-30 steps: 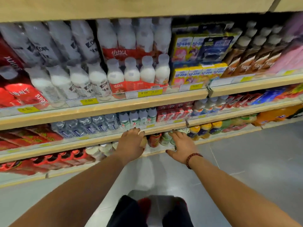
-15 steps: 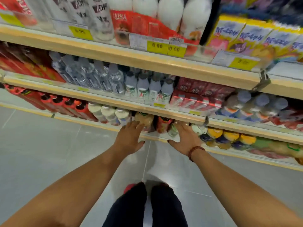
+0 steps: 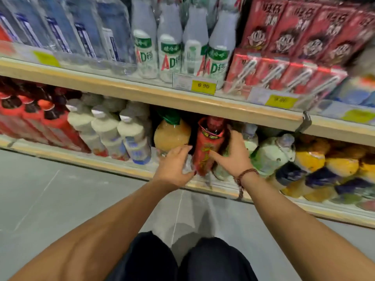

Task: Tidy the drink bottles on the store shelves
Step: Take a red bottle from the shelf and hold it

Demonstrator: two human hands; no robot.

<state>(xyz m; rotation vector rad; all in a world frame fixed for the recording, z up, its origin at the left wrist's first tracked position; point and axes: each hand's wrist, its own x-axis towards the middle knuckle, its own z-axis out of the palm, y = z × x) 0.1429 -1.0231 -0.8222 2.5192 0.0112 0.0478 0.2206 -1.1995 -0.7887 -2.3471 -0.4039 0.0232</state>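
Shelf edge (image 3: 182, 100) overhead; right grip (image 3: 233, 153) holds red bottle (image 3: 206, 147), left grip (image 3: 174, 167) beside.

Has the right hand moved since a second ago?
Yes. Judged against the bottom shelf lip, the right hand has gone forward, from resting at the lip to reaching over it and curling round the red bottle.

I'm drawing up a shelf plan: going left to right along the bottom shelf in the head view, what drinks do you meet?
Red bottles with dark caps → white milky bottles → round pale-orange bottle → red-labelled bottle → pale green bottle → yellow-and-blue bottles.
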